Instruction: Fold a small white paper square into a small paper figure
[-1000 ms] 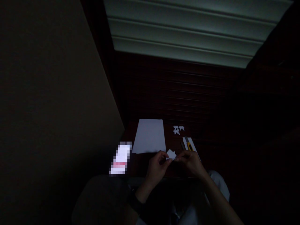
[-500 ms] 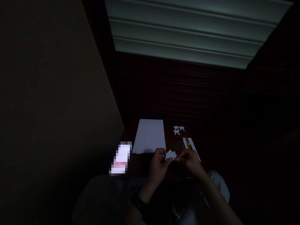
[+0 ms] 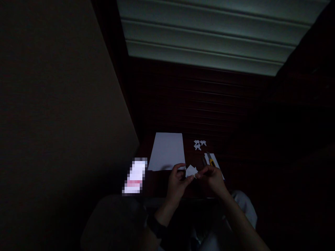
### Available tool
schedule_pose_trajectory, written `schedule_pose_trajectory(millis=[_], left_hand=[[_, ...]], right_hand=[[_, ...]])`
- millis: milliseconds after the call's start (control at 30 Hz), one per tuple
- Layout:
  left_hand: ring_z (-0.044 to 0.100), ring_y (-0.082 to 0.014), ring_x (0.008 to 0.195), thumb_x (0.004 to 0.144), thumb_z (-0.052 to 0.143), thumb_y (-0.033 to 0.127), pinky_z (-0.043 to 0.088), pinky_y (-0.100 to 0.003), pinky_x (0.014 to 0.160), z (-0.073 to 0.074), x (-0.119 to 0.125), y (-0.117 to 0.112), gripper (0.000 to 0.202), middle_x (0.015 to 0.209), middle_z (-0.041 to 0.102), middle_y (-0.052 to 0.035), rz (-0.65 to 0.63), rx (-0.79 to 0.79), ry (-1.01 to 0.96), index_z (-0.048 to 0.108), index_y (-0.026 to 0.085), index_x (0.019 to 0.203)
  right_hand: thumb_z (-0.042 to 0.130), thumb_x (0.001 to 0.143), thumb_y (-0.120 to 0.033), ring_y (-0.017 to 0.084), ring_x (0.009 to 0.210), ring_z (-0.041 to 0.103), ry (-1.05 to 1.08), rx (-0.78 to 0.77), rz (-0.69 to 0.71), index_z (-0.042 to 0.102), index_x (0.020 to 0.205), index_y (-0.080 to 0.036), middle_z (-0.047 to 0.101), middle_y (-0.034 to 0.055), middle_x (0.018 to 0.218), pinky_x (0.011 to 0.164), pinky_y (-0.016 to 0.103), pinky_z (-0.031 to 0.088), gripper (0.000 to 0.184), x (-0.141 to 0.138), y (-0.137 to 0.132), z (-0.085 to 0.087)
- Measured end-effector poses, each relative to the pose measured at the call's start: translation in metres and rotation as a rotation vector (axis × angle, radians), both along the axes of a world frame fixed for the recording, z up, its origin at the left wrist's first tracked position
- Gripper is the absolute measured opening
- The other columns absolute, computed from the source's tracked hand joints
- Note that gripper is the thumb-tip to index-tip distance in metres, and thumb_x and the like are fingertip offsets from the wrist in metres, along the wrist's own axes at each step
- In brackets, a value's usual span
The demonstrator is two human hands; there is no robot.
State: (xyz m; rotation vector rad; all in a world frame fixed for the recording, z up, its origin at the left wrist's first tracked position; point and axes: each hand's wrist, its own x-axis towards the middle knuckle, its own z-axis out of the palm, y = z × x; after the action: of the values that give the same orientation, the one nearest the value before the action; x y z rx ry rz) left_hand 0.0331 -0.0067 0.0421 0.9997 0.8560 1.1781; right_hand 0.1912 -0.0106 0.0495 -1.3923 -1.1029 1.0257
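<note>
Between my two hands is a small piece of folded white paper [image 3: 191,170] with pointed corners, held just above the near part of the dark table. My left hand [image 3: 178,183] grips its left and lower edge, thumb in front and forefinger bent behind. At its lower right corner, my right hand [image 3: 212,179] pinches the paper between thumb and forefinger. Three small folded paper figures [image 3: 197,147] lie together farther back on the table. The fine folds are too dark and small to make out.
A large white paper sheet [image 3: 167,150] lies left of centre. At the right, a yellow utility knife [image 3: 210,160] rests on a narrower white paper [image 3: 219,169], a dark slim object [image 3: 203,161] beside it. A bright pixelated screen [image 3: 135,176] is at the left, near the wall [image 3: 78,104].
The folded paper has shifted very slightly between my fingers, and my left forefinger has lifted a little. Everything on the table stays in place.
</note>
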Motion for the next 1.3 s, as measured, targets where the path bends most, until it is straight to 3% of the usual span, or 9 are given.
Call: schedule_pose_trajectory(millis=[333,733,967,1300], left_hand=[[0.064,-0.0220,0.083,0.063,0.073,0.024,0.048,-0.031,0.075,-0.004,0.001,0.001,0.050,0.090,0.068,-0.0089,0.011,-0.099,-0.082,0.052,0.018,0.108],[0.064,-0.0175,0.073,0.060,0.075,0.022,0.047,-0.026,0.068,0.002,-0.004,0.005,0.045,0.080,0.068,-0.0049,-0.003,-0.109,-0.027,0.055,0.017,0.100],[0.064,-0.0178,0.073,0.059,0.074,0.020,0.047,-0.027,0.069,-0.003,-0.004,0.007,0.044,0.080,0.068,-0.0047,-0.029,-0.103,-0.026,0.055,0.017,0.099],[0.063,-0.0180,0.073,0.061,0.074,0.021,0.048,-0.026,0.066,-0.009,-0.008,0.013,0.043,0.078,0.067,-0.0043,0.009,-0.046,0.041,0.054,0.017,0.099]], right_hand=[[0.078,0.053,-0.033,0.015,0.054,0.055,-0.032,-0.025,-0.047,0.061,0.060,-0.016,0.063,0.0016,0.058,0.052,0.026,0.042,0.025,-0.001,-0.001,0.001],[0.076,0.058,-0.032,0.013,0.060,0.052,0.030,0.024,0.085,0.058,0.068,-0.017,0.057,-0.0005,0.065,0.056,0.024,0.040,0.026,0.000,-0.001,0.005],[0.077,0.056,-0.032,0.014,0.055,0.051,0.069,0.025,0.012,0.050,0.070,-0.020,0.055,-0.0021,0.060,0.053,0.025,0.041,0.033,0.000,0.002,-0.003],[0.079,0.053,-0.028,0.016,0.068,0.059,0.083,-0.025,0.224,0.057,0.085,-0.019,0.064,-0.0002,0.072,0.064,0.028,0.045,0.040,0.005,0.001,0.009]])
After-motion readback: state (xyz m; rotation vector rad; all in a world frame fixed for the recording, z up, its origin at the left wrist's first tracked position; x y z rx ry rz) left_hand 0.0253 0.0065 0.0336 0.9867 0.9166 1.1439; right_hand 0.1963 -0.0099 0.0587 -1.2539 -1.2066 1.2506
